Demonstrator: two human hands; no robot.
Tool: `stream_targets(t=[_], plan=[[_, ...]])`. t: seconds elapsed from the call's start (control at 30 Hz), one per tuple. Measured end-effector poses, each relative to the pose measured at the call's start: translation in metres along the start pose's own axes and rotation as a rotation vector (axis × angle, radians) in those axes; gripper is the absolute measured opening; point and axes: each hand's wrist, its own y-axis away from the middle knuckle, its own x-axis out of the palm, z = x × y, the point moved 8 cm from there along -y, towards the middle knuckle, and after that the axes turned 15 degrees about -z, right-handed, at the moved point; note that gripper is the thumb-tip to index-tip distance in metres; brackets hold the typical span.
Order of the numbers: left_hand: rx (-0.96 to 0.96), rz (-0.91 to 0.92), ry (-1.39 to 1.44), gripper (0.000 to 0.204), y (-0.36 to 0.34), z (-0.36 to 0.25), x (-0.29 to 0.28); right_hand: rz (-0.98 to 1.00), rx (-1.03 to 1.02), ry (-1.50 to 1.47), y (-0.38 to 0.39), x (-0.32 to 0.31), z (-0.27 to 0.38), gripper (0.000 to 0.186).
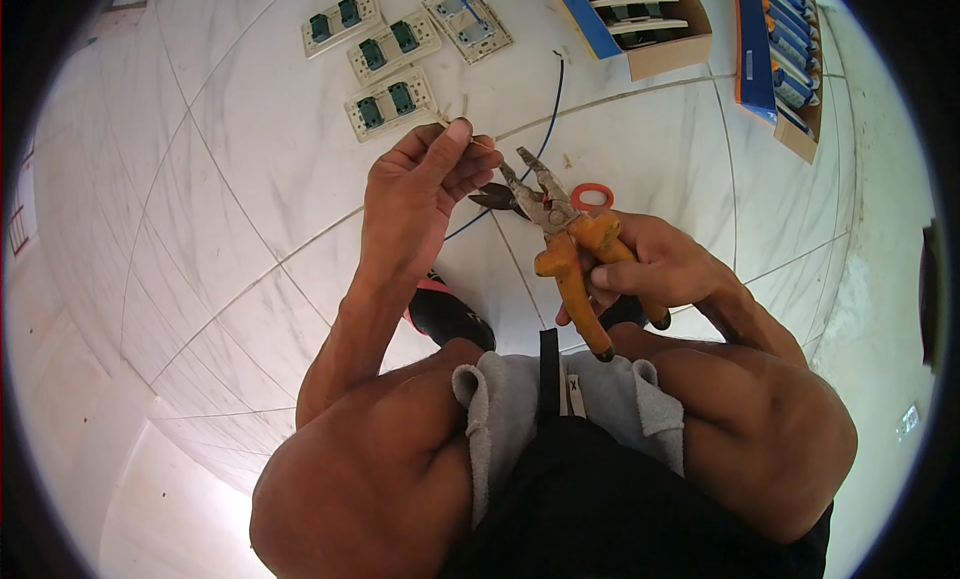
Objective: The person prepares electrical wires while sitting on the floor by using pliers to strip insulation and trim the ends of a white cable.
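Observation:
My left hand (412, 194) is closed in a pinch, thumb against fingers, on a thin pale wire (482, 144). One end sticks out toward the pliers. My right hand (660, 264) grips combination pliers (562, 224) with worn orange-yellow handles. Their jaws are parted and point up at my left fingertips, a little apart from the wire. Beneath the jaws lies a dark-bladed tool (492, 198), partly hidden by the pliers. A blue wire (555, 109) curves across the floor behind my hands.
Several white plates with dark green modules (390, 103) lie beyond my left hand, beside a plate turned back-up (467, 21). A box of plates (668, 61) and a box of blue packets (757, 54) stand at far right. A red ring (592, 188) rests beside the pliers.

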Motion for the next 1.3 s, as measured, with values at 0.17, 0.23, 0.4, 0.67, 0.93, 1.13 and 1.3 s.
stream_targets(t=[0.17, 0.23, 0.4, 0.67, 0.93, 1.13, 1.3], plan=[[-0.019, -0.011, -0.038, 0.020, 0.0012, 0.0027, 0.0040, -0.057, 0.020, 0.028, -0.0011, -0.0015, -0.0008, 0.047], [-0.022, -0.014, -0.058, 0.020, 0.0019, 0.0023, 0.0054, -0.074, 0.015, 0.034, -0.0019, -0.0021, -0.0002, 0.047], [-0.028, 0.008, -0.055, 0.019, 0.0004, 0.0054, 0.0045, -0.086, 0.014, -0.001, -0.0034, -0.0058, -0.0050, 0.044], [-0.056, 0.011, -0.021, 0.018, 0.0014, 0.0038, 0.0054, -0.108, -0.005, 0.100, -0.0043, -0.0052, 0.0023, 0.039], [-0.019, 0.028, -0.083, 0.019, 0.0019, 0.0042, 0.0028, -0.168, 0.006, 0.175, -0.0047, -0.0059, 0.0023, 0.037], [-0.022, 0.035, -0.051, 0.018, 0.0038, 0.0041, 0.0063, -0.143, 0.013, 0.094, -0.0026, -0.0052, 0.0015, 0.041], [-0.021, 0.054, -0.055, 0.018, 0.0034, 0.0051, 0.0024, -0.123, 0.010, 0.043, -0.0035, -0.0014, -0.0001, 0.043]])
